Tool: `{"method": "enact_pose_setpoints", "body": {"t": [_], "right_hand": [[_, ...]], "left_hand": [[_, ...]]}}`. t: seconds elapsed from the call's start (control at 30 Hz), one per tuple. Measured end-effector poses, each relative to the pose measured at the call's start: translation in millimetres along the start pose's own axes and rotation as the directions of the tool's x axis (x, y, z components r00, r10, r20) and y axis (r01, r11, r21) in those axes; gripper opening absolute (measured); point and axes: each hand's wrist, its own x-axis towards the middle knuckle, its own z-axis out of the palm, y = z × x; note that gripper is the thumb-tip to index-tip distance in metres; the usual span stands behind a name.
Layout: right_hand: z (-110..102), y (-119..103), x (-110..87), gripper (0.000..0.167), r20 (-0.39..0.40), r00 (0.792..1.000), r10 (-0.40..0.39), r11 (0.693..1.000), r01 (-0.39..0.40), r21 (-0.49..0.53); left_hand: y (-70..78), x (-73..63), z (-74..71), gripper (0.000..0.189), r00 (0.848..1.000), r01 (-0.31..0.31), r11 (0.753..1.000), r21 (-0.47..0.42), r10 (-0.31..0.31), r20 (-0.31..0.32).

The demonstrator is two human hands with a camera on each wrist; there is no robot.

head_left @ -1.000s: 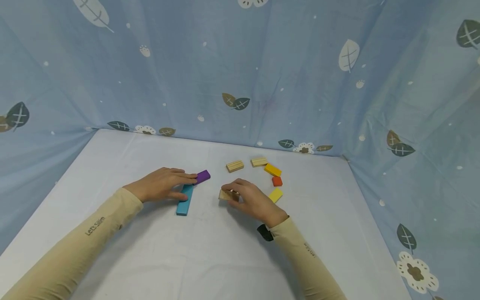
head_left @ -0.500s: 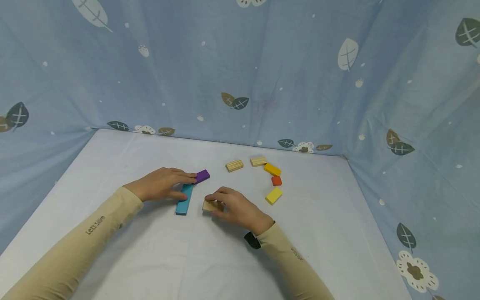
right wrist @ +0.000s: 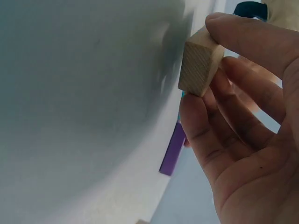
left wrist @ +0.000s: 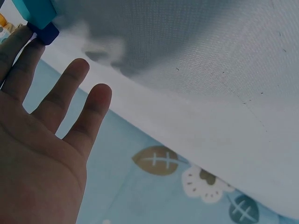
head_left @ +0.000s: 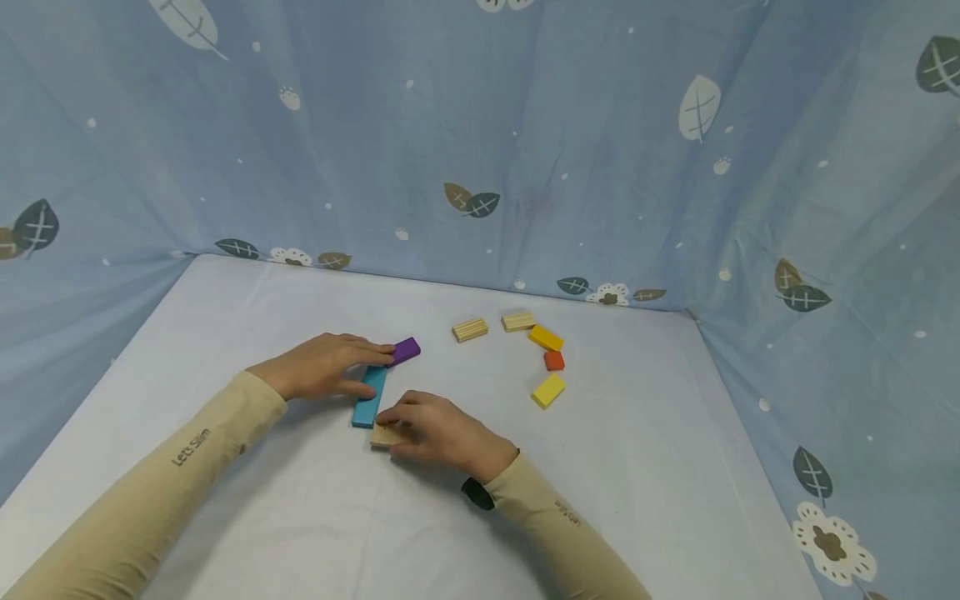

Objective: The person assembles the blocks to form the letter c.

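Observation:
In the head view my left hand lies at the blue block and the purple block, its fingers stretched out. Fingertips touch the purple block, and the thumb is on or just over the blue one. The left wrist view shows those straight fingers close to the purple block and the blue block. My right hand pinches a plain wooden block between thumb and fingers, by the near end of the blue block. In the right wrist view the end grain of this wooden block faces the camera.
Two plain wooden blocks lie farther back on the white cloth. An orange-yellow block, a red block and a yellow block curve down on the right. A blue patterned curtain hangs behind.
My right hand has carried the wooden block left and nearer to me, from beside the yellow block to the blue block's near end. The left hand has stayed in place.

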Motion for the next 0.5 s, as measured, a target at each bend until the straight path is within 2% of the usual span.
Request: {"method": "enact_pose_setpoints", "body": {"t": [0.23, 0.5], "right_hand": [[6.4, -3.5, 2.7, 0.042, 0.008, 1.000, 0.018, 0.999, -0.017, -0.049], [11.0, -6.2, 2.4, 0.039, -0.005, 0.999, 0.035, 0.999, -0.035, -0.033]], "left_hand": [[-1.6, 1.5, 1.1, 0.065, 1.000, 0.001, 1.000, 0.021, -0.001, 0.007], [-1.9, 1.8, 0.6, 0.065, 1.000, -0.015, 1.000, 0.006, 0.015, 0.001]]}}
